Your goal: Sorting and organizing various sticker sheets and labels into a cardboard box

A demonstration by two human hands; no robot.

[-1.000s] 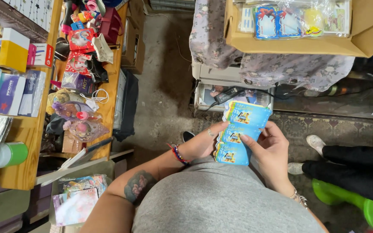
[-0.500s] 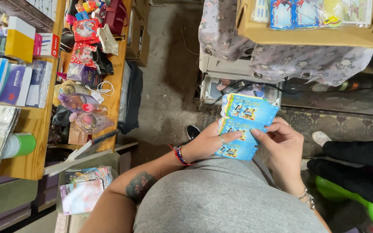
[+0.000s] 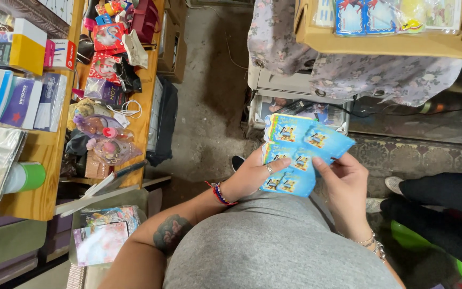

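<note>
Now the blue cards point(image 3: 295, 155) are fanning out wider than they were a moment back, and one card is sliding off to the right side of the pile. I am watching the left hand point(image 3: 255, 176) holding the pile from below, fingers curled around the left edge of it and the thumb lying across the front. I am seeing the right hand point(image 3: 343, 182) pinching the loose card at its lower right corner, with fingers closed on it. The cards are floating in the air in front of the grey shirt point(image 3: 279, 246), not resting on anything, just over the patterned rug point(image 3: 413, 155) on the floor.

How far along is the sorting? I am guessing it is only starting (a few cards are spread, and most of them are still sitting tight in the pile). No card is lying apart yet.

Off to the left, the wooden shelf point(image 3: 145, 107) is carrying boxes and small wrapped toys, and a green cup point(image 3: 25, 177) is sitting near its front edge. At the top right, a cardboard box point(image 3: 391, 45) is holding more bright packets, and it is resting on a flowery cloth point(image 3: 348, 75). Somebody else's dark trouser legs and a pale shoe point(image 3: 394, 184) are showing at the right edge, well apart from the hands.
</note>
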